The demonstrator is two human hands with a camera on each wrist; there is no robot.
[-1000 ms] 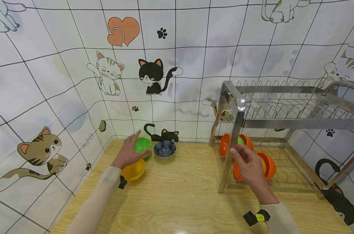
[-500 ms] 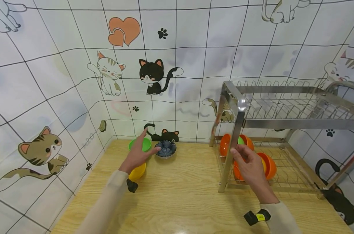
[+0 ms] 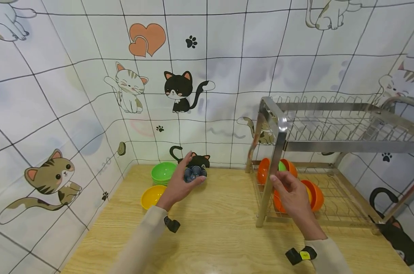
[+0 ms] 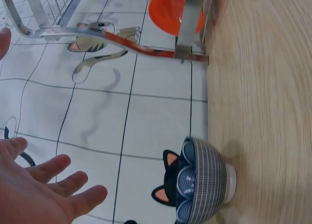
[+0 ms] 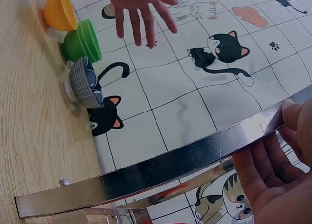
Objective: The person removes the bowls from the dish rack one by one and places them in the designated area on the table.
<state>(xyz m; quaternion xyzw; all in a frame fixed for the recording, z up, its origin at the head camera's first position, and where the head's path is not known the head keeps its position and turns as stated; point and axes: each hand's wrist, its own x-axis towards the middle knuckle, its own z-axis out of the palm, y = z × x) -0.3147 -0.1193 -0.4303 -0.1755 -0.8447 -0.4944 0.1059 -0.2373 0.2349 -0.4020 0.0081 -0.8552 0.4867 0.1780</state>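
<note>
My left hand (image 3: pixel 180 184) is held above the table with its fingers spread and nothing in them. In the head view it overlaps a small blue patterned bowl (image 3: pixel 195 173); the left wrist view shows this bowl (image 4: pixel 207 182) upright on the table, apart from the fingers. Behind the wrist are green bowls (image 3: pixel 162 172), stacked, and a yellow bowl (image 3: pixel 151 196). Over on the right, my right hand (image 3: pixel 293 194) grips the front post of a metal dish rack (image 3: pixel 279 146). Its thumb and fingers lie on opposite sides of the post (image 5: pixel 195 158).
Orange bowls (image 3: pixel 317 195) stand on the rack's lower tier, with bits of green and yellow among them. The upper tier (image 3: pixel 350 123) is wire slots. A tiled wall sheet with cartoon cats (image 3: pixel 177 91) rises behind the wooden table (image 3: pixel 213 236).
My left hand has moved right, from over the green and yellow bowls to the blue patterned bowl, fingers still spread. The right hand stays on the rack's post.
</note>
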